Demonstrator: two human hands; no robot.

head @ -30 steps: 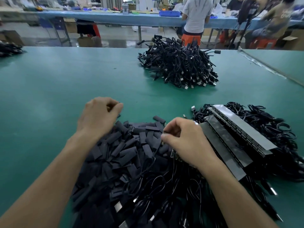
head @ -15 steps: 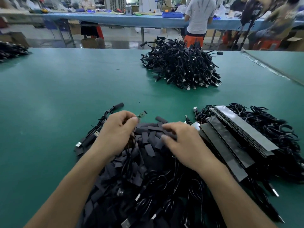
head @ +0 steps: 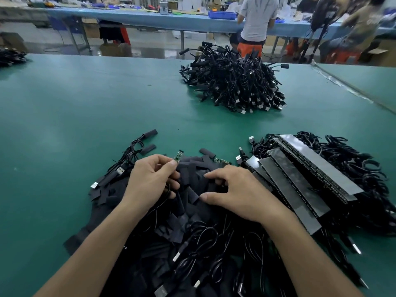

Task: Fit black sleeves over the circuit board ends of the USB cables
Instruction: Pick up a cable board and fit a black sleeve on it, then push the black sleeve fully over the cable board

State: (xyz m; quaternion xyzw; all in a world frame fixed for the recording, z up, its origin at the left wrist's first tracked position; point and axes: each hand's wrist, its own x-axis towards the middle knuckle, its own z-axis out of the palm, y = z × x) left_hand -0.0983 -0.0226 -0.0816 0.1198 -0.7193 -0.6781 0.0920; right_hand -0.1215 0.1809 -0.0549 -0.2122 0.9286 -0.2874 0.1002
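**Q:** Two hands work at a green table [head: 85, 103]. What has changed in the last second?

**A:** The left hand [head: 150, 179] has come in from the left side. It now pinches a bare circuit board [head: 178, 156] at its base, and the board pokes out above the fingertips. The right hand [head: 237, 196] has let go of what it was pinching. It rests spread on the pile of black sleeves [head: 194, 166], grasping nothing. A sleeved cable [head: 150, 133] now lies to the left. I judge one piece finished and the next begun, with its sleeve not yet picked.

**Q:** How many of each thing?

**A:** One board is held, and a second bare board [head: 221, 161] lies just beyond the right hand. About four grey strips [head: 317, 166] lie on the cable heap at right [head: 353, 163]. One big heap [head: 233, 82] sits far across the table, and another [head: 10, 57] is at the far left edge. The loose sleeves are too many to count.
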